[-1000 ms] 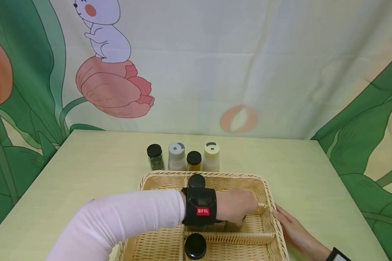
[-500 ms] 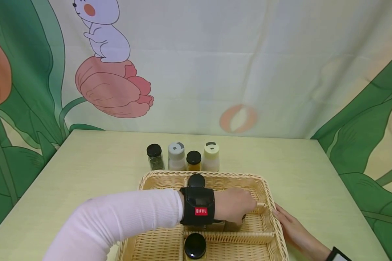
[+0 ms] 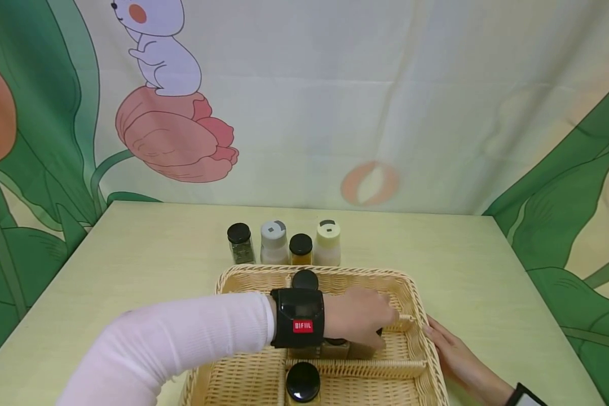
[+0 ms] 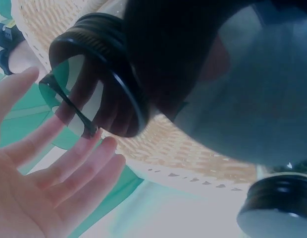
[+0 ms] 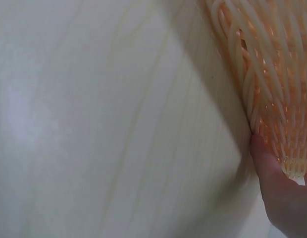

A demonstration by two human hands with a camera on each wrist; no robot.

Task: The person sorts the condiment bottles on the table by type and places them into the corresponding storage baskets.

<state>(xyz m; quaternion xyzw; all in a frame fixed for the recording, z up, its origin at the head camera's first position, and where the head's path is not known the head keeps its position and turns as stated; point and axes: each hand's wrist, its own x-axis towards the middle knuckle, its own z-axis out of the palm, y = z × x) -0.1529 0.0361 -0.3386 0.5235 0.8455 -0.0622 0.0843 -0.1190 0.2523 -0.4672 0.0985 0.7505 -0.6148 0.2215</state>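
Inside the wicker basket (image 3: 422, 316), a left hand (image 3: 360, 317) spreads its fingers beside a black-lidded jar (image 4: 121, 89); a right hand (image 3: 454, 355) rests extended fingers against the basket's outside. Likely light, stiff, slick and breakable, the jar is best held around its sides.

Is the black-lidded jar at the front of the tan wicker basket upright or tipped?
Upright: in the head view, the round black lid faces up, the jar beneath it, inside the basket.
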